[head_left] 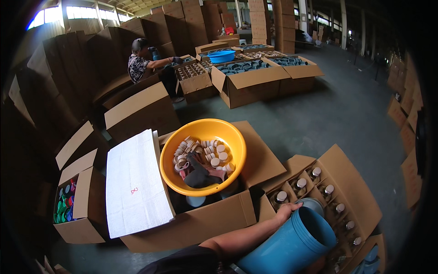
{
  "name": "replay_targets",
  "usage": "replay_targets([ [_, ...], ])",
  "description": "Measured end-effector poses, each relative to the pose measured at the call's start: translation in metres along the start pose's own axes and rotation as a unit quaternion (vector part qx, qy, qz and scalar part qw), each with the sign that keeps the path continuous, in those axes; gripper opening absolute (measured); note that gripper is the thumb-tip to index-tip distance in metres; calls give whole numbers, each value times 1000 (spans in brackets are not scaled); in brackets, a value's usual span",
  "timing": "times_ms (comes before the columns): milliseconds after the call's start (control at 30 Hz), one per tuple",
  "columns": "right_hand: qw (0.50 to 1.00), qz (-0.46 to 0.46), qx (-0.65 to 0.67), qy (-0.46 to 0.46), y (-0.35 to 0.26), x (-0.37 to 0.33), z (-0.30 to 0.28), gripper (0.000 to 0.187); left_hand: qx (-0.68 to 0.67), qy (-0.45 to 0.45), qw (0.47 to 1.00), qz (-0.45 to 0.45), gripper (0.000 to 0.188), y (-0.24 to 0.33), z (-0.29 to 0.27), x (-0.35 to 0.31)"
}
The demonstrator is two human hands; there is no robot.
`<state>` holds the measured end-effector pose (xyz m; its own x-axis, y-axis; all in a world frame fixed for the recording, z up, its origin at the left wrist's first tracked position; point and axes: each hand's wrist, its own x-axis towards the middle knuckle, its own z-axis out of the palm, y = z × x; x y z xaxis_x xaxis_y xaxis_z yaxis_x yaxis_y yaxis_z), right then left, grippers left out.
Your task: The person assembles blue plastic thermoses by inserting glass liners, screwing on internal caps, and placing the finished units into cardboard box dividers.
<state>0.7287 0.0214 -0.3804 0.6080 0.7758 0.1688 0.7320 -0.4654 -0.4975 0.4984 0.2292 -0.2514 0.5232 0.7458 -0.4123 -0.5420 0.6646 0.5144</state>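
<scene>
My left hand (289,212) reaches over a carton of bottles (273,214), fingers closed at the edge of a round grey-blue lid (311,205). Under that forearm lies a tilted blue plastic canister (285,244), its ringed open mouth pointing up and right. A patch of skin, apparently my right hand (318,265), shows beyond the canister's lower side; its fingers are hidden. White-capped glass bottles (299,183) stand upright between cardboard dividers around the lid. Just left of them, a yellow basin (205,125) on a carton holds pale round caps (214,155) and dark gloves (200,173).
White padded sheets (137,187) lie beside the basin. Far left, a carton (84,230) holds coloured lids. More blue pieces (368,261) sit at lower right. Across the floor, a co-worker (141,61) sits by open cartons (255,84) and a blue basin (221,56).
</scene>
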Motion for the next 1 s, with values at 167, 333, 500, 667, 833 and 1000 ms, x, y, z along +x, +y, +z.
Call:
replay_targets([
  [167, 1000, -9, -10, -26, 12, -8, -6, 35, 10, -14, 1000, -17, 25, -4, 5, 3],
  [333, 998, 11, 0, -63, 1, -8, -27, 43, -63, -25, 995, -74, 30, -8, 2, 3],
  [500, 993, 11, 78, -86, -18, -8, -58, 51, -148, -13, 978, -145, 39, -17, 10, 5],
  [667, 975, -42, 214, -37, -61, 20, -128, 60, -129, 3, 975, -179, 47, -36, 23, 12],
  [833, 953, -96, 254, 133, -166, 52, -231, 73, -111, -38, 972, -204, 33, -65, 39, 16],
  [1000, 943, -308, 99, 82, -266, 47, -303, 63, -120, -88, 969, -198, 30, -25, 105, -27],
])
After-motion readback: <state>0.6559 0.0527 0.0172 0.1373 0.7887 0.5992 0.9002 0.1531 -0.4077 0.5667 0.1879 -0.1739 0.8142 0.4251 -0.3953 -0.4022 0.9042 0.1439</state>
